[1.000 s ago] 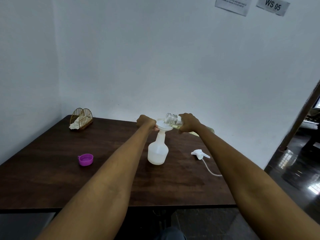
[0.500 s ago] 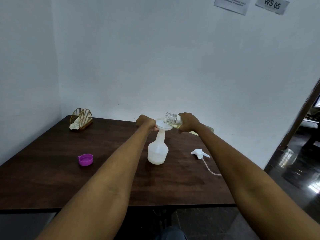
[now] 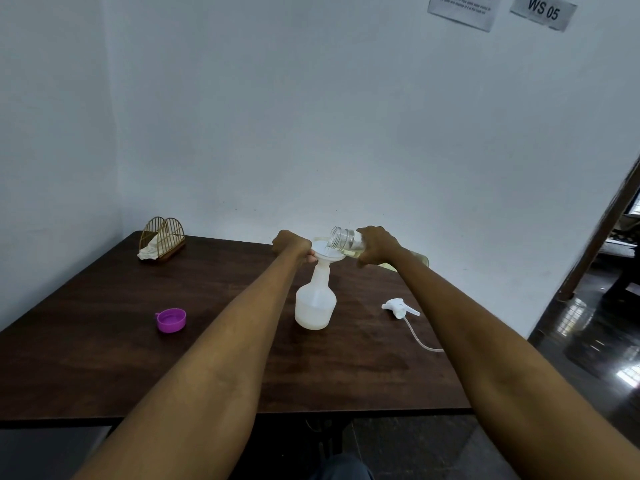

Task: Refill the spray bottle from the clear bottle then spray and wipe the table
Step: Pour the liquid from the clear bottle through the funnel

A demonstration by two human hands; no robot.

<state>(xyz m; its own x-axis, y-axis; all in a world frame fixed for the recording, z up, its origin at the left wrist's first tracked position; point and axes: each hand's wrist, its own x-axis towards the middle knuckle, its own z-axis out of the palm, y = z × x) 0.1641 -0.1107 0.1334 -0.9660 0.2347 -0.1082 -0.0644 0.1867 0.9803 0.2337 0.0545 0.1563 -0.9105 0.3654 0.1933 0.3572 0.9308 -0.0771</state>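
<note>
Partly hidden behind the right hand, whose fingers curl round it, the clear bottle lies tilted, mouth over the white funnel. Left hand pinches the funnel's rim; its fingertips are obscured. Below the funnel stands one spray bottle on the dark table. Right of it lies one trigger head, left one purple cap, beyond one wire napkin holder.

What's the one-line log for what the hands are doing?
step: refilling | left hand: holds funnel | right hand: tips clear bottle | spray bottle: upright
</note>
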